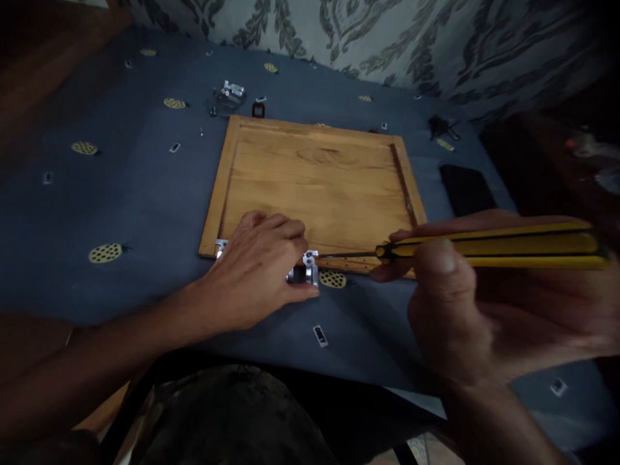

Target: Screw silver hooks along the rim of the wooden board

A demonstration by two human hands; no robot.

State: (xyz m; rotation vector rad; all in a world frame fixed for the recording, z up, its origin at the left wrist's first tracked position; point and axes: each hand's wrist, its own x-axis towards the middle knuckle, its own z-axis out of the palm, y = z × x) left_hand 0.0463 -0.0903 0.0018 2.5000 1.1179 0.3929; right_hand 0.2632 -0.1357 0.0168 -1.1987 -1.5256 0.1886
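Observation:
A wooden cabinet door [314, 181] with a raised frame lies flat on the blue cloth. At its near edge a metal hinge [310, 259] sits on the frame, and my left hand [264, 265] is closed over it, fingers on top and thumb on the near side. Part of a second metal hinge [221, 247] shows left of that hand, at the door's near left corner. My right hand [465, 290] grips a screwdriver [504, 247] with a yellow and black handle. The screwdriver's thin shaft points left, with its tip at the hinge; whether it sits in a screw cannot be made out.
Beyond the door's far left corner lie loose metal hinges [230, 95] and a small black loop-shaped piece [258, 110]. A dark flat object [467, 188] and a small black item [442, 126] are to the right. A patterned wall [349, 35] rises behind.

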